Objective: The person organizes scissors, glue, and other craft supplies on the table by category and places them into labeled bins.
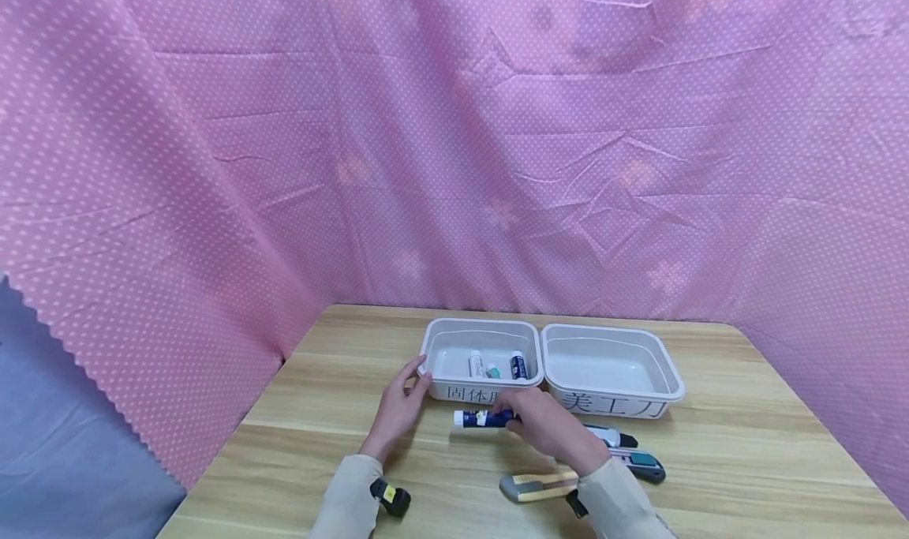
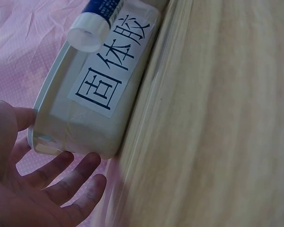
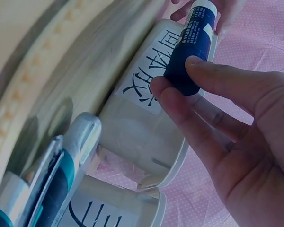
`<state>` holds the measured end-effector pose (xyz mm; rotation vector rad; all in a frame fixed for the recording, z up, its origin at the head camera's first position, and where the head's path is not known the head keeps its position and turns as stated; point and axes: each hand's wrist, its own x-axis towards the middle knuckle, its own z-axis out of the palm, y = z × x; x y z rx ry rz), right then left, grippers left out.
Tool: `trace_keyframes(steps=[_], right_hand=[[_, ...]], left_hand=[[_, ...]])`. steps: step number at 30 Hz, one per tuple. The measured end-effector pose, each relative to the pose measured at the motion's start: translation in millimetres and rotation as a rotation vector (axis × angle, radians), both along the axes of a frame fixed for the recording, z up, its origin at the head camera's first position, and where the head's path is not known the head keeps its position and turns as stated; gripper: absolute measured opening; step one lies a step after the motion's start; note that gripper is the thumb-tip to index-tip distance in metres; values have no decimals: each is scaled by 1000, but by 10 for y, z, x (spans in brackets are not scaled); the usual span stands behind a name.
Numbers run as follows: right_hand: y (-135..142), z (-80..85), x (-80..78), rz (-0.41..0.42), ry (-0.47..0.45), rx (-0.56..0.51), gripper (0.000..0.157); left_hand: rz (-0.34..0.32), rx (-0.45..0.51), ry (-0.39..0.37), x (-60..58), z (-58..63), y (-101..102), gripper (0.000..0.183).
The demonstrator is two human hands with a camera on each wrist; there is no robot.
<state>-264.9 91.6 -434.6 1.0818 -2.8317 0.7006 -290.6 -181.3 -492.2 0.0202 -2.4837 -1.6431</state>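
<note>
In the head view my right hand (image 1: 543, 424) pinches a dark blue glue stick (image 1: 483, 419) by its base, between thumb and fingertips. The stick lies level in front of the left white bin (image 1: 483, 323), white cap pointing left. My left hand (image 1: 399, 407) holds that bin at its front left corner, thumb and fingers around the rim; in the left wrist view the other fingers (image 2: 75, 182) spread loosely by its end wall. Inside the bin lie a white glue stick (image 1: 476, 364), a smaller green-and-white one (image 1: 493, 372) and a dark blue one (image 1: 519, 365).
A second white bin (image 1: 612, 331) with a label in Chinese characters stands directly right of the first. On the table (image 1: 440, 484), near my right forearm, lie a yellow-and-grey utility knife (image 1: 537, 485), a green-and-dark one (image 1: 642, 464) and a white-and-black one (image 1: 611, 436). Pink dotted cloth (image 1: 497, 168) hangs behind.
</note>
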Motion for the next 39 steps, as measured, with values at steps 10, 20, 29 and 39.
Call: trace_keyframes(steps=[10, 20, 29, 39], right_hand=[[1, 17, -7, 0, 50, -15, 25], [-1, 49, -1, -4, 83, -45, 23], [20, 79, 10, -38, 73, -48, 25], [51, 99, -7, -28, 111, -64, 25]], left_hand=[[0, -8, 6, -10, -4, -4, 50], [-8, -3, -3, -26, 7, -4, 50], [-11, 4, 13, -6, -8, -4, 52], [-10, 9, 23, -5, -30, -7, 52]])
